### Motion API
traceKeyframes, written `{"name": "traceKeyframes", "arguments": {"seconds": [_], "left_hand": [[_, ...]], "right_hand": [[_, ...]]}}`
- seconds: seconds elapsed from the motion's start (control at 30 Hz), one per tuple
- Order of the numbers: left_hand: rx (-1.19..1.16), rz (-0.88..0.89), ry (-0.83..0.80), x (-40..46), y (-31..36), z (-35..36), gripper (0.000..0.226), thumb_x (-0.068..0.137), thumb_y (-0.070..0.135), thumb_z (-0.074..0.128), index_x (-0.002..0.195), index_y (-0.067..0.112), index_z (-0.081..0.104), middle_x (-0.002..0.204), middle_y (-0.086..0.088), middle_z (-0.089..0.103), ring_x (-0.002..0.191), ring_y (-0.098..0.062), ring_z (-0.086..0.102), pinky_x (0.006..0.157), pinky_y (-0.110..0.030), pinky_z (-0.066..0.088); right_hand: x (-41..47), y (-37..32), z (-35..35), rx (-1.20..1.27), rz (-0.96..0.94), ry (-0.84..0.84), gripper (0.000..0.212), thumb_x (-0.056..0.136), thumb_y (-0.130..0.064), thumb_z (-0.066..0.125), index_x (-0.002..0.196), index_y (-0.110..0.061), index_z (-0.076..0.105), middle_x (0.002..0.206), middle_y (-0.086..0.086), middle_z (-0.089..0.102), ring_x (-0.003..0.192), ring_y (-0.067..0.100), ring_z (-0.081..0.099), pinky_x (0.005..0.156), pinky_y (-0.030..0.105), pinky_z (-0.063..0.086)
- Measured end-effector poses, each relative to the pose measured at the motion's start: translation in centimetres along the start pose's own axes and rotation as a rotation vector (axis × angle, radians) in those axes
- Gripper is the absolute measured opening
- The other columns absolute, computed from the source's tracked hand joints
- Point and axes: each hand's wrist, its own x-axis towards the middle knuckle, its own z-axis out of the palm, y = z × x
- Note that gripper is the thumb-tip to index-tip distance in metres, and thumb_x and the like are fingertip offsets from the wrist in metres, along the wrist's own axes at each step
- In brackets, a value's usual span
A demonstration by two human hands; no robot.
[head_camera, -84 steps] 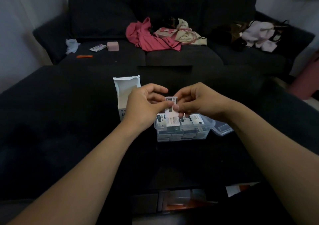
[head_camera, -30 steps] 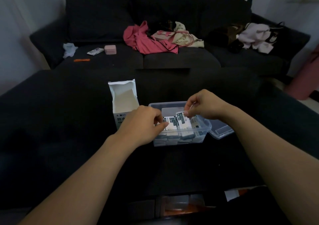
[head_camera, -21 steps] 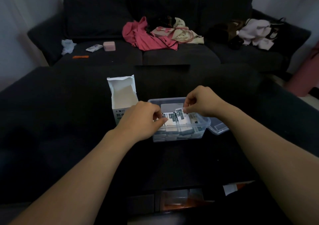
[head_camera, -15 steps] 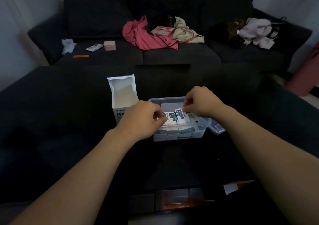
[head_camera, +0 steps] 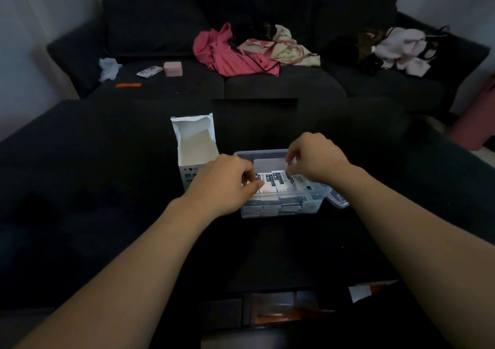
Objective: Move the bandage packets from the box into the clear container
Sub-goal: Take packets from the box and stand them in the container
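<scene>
A clear plastic container [head_camera: 281,209] sits on the dark surface and holds several white-and-dark bandage packets [head_camera: 278,184]. An open white box [head_camera: 194,145] stands upright just left of it, flap raised; I cannot see into it. My left hand [head_camera: 225,182] is over the container's left side, fingertips pinched on a packet's left end. My right hand [head_camera: 313,158] hovers over the container's right half, fingers pinching the top packet's right end.
The container's clear lid [head_camera: 338,201] lies at its right. Behind stands a dark sofa [head_camera: 267,86] with pink clothes [head_camera: 230,54], a pink case [head_camera: 173,69] and small items. Papers [head_camera: 360,292] show at the near edge.
Both hands came down from holding one packet above the container to pressing packets inside it. Over the last half second they hardly moved.
</scene>
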Motion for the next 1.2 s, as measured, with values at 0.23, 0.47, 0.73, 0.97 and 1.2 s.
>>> {"name": "traceKeyframes", "arguments": {"seconds": [0.23,0.47,0.73,0.97,1.2], "left_hand": [[-0.002,-0.005,0.004,0.0,0.0,0.0,0.027,0.093,0.048,0.065,0.103,0.024,0.073,0.095,0.008,0.069,0.083,-0.006,0.062,0.072,-0.027,0.052],[-0.004,0.002,0.008,-0.2,0.2,-0.1,0.027,0.094,0.047,0.065,0.104,0.023,0.073,0.098,0.007,0.069,0.084,-0.006,0.062,0.072,-0.025,0.048],[-0.002,0.001,0.006,-0.1,0.2,0.0,0.028,0.094,0.048,0.064,0.105,0.023,0.074,0.096,0.009,0.067,0.082,-0.006,0.06,0.071,-0.025,0.048],[-0.001,0.004,0.004,0.0,0.1,0.0,0.028,0.094,0.047,0.064,0.104,0.023,0.074,0.098,0.007,0.069,0.083,-0.007,0.062,0.074,-0.028,0.053],[-0.001,0.002,0.008,0.0,-0.1,0.2,0.027,0.094,0.048,0.064,0.101,0.024,0.073,0.092,0.008,0.067,0.078,-0.006,0.061,0.069,-0.028,0.052]], "right_hand": [[-0.9,-0.5,-0.3,-0.009,-0.189,-0.168,0.006,0.087,-0.023,0.074,0.091,-0.026,0.072,0.098,-0.008,0.068,0.096,0.009,0.064,0.085,0.032,0.056],[-0.7,-0.5,-0.3,-0.143,-0.163,-0.103,0.034,0.088,-0.032,0.073,0.121,-0.025,0.066,0.123,-0.004,0.062,0.112,0.015,0.059,0.093,0.034,0.052],[-0.1,0.0,-0.2,-0.219,-0.112,-0.158,0.021,0.083,-0.024,0.075,0.103,-0.021,0.07,0.104,0.0,0.066,0.086,0.015,0.063,0.078,0.034,0.057],[0.7,0.6,-0.3,-0.124,-0.108,-0.134,0.028,0.088,-0.021,0.068,0.116,-0.026,0.068,0.116,-0.002,0.064,0.102,0.016,0.062,0.092,0.038,0.055],[0.5,-0.3,-0.2,-0.107,-0.19,-0.269,0.035,0.089,-0.025,0.067,0.123,-0.028,0.064,0.123,-0.008,0.063,0.11,0.012,0.06,0.096,0.035,0.052]]}}
